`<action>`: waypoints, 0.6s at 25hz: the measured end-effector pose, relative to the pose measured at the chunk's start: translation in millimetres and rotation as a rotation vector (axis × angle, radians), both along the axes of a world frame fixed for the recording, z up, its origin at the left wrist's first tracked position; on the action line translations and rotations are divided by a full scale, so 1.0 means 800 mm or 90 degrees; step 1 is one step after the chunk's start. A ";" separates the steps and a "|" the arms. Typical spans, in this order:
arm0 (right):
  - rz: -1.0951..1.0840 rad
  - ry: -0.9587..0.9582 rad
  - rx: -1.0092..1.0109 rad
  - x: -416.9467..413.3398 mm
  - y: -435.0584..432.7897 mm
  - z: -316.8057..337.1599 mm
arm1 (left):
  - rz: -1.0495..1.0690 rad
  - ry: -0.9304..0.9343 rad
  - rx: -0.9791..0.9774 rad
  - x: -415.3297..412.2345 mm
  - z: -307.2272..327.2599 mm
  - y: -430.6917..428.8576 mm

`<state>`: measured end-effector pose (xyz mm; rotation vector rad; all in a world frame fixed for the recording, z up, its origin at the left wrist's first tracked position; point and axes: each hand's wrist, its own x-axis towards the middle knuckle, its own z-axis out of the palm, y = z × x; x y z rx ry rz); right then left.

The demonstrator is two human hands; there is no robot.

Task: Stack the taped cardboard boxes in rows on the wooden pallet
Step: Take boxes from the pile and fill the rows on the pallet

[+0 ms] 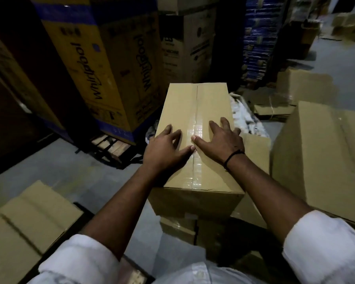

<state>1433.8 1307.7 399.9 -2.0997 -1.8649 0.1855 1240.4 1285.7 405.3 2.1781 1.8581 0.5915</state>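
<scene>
White rolled shirt sleeves [326, 242] sit nearest, one on each forearm, both arms reaching away to one long tan cardboard box [195, 144] sealed along its top seam with clear glossy tape [196, 128]; this box rests on top of another tan carton [178, 226], of which only the near face shows, so the pallet under the stack cannot be made out; the left hand [164, 148] lies flat on the near left part of the lid, fingers spread and holding nothing; the right hand [219, 138] lies flat just right of the tape, fingers spread wide, also holding nothing, a thin black cord bracelet [233, 156] on its wrist; the two thumbs nearly meet over the tape. A taped tan box [25, 222] lies at near left and a larger tan box [324, 160] stands at right. Far left, a tall yellow and blue carton [94, 64] reads "Whirlpool" twice, printed sideways, once on each visible face; further right, a plain brown carton [184, 44] bears print too blurred to read.
</scene>
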 end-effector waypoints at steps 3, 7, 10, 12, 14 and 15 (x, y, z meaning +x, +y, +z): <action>0.075 0.008 0.011 -0.095 -0.008 0.002 | 0.090 -0.007 0.020 -0.086 0.000 -0.036; 0.171 0.027 0.016 -0.213 -0.026 -0.007 | 0.194 -0.009 0.031 -0.190 -0.007 -0.092; 0.252 0.038 -0.001 -0.299 -0.046 -0.018 | 0.284 -0.009 0.015 -0.261 -0.018 -0.140; 0.297 0.041 -0.014 -0.347 -0.065 -0.031 | 0.325 -0.020 -0.007 -0.300 -0.032 -0.173; 0.332 0.038 -0.036 -0.389 -0.084 -0.050 | 0.361 -0.029 -0.027 -0.333 -0.049 -0.204; 0.344 0.038 -0.050 -0.405 -0.092 -0.060 | 0.377 -0.034 -0.036 -0.346 -0.059 -0.217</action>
